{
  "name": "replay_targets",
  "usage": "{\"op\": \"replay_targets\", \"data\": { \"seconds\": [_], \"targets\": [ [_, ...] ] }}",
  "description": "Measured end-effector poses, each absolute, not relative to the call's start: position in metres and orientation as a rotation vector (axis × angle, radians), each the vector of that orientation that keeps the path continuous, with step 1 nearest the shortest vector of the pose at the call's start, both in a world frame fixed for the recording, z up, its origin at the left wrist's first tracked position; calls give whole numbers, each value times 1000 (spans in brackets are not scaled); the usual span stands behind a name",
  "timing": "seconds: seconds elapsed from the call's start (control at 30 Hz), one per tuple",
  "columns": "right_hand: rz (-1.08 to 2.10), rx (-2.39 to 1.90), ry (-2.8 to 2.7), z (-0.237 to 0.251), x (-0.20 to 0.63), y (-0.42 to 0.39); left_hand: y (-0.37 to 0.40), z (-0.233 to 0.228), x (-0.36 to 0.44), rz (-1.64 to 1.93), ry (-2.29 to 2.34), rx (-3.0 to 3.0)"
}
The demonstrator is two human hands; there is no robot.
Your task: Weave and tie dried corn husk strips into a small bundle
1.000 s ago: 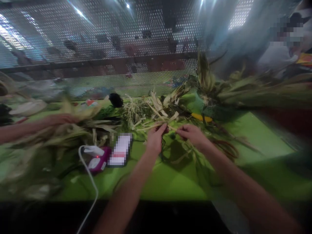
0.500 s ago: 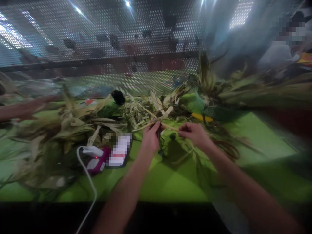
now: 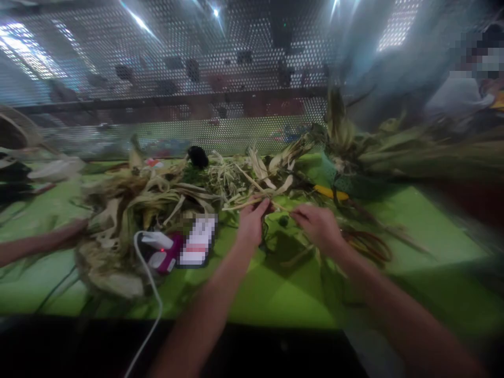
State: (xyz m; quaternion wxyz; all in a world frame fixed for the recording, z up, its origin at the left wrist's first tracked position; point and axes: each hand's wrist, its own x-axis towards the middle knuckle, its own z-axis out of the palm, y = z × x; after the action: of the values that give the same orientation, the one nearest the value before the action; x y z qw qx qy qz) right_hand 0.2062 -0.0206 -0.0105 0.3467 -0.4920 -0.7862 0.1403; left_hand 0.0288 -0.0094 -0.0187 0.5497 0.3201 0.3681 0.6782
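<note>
My left hand (image 3: 251, 224) pinches a thin dry husk strip (image 3: 252, 200) above the green table (image 3: 271, 294). My right hand (image 3: 319, 227) is closed on the same strip a little to the right, near a small dark knot (image 3: 282, 221). Both hands hover just in front of a heap of pale dried corn husks (image 3: 240, 178). A dark thin cord hangs under my left hand.
A big pile of husks (image 3: 129, 210) lies at the left, with a purple and white device (image 3: 161, 252) and its white cable (image 3: 151, 299) beside it. Another person's arm (image 3: 35, 244) reaches in at the left. Leafy stalks (image 3: 394, 152) fill the right; a perforated metal screen (image 3: 197, 79) stands behind.
The view shifted slightly. The other person's arm dropped lower at the left and the left husk pile bunched closer. My hands stay on the strip, the right one moving a little nearer.
</note>
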Motion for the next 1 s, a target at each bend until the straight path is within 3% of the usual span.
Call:
{"op": "replay_targets", "data": {
  "seconds": [0.4,0.67,0.83,1.0],
  "targets": [
    [1052,-1157,-1401,-11,203,-9,-20,-25,37,1181,976,1105],
    [1075,-1226,-1486,3,212,-11,-17,-22,34,1177,1005,1318],
    [724,-1200,-1603,7,218,-13,-14,-25,34,1109,1042,1554],
    [727,-1176,-1740,-2,214,-10,-16,-25,39,1043,1020,1643]
  ]
}}
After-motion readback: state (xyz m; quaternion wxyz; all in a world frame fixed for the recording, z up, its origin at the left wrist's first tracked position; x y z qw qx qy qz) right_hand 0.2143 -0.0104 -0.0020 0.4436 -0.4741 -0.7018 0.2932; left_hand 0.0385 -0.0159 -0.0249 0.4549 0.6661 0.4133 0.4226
